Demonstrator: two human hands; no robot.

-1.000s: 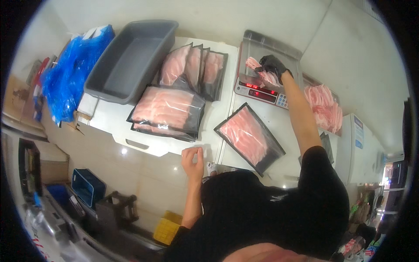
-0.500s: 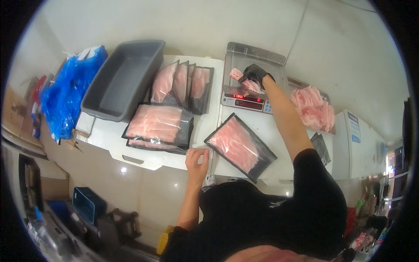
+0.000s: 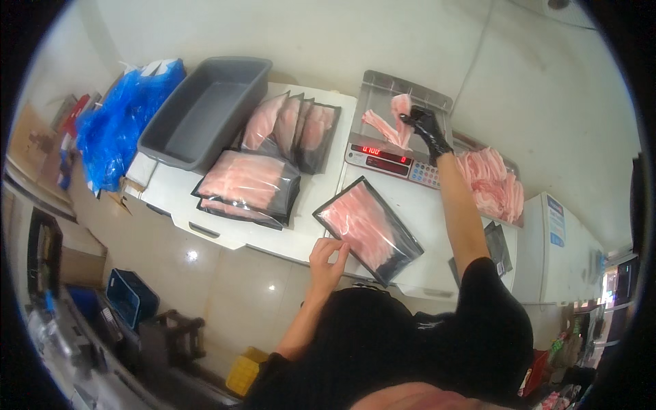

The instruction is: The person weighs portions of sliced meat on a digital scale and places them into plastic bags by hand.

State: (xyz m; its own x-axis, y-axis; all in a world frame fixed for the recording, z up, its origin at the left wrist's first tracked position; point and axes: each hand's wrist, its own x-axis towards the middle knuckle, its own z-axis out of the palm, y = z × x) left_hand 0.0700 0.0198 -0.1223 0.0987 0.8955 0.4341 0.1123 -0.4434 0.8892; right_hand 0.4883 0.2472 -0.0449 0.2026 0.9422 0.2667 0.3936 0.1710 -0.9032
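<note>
The black-gloved right hand (image 3: 428, 128) is pinching a pale-pink strip of meat (image 3: 400, 106) over the grey tray (image 3: 377, 96) of a white digital scale (image 3: 388, 165) — more pink slices (image 3: 385, 128) are lying there — while the bare left hand (image 3: 326, 263) is curling at a flat, black-bordered plastic meat packet (image 3: 369, 225).

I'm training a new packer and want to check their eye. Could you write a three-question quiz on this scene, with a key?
1. Which hand, gloved in black, is over the scale?
2. True or false: the blue plastic bag is to the right of the grey tub.
3. Where does the sealed meat pack nearest the left hand lie?
A) On the scale
B) On the white surface, on the near side of the scale
C) In the grey tub

Key:
1. The right hand
2. False; it is to the left
3. B
</note>
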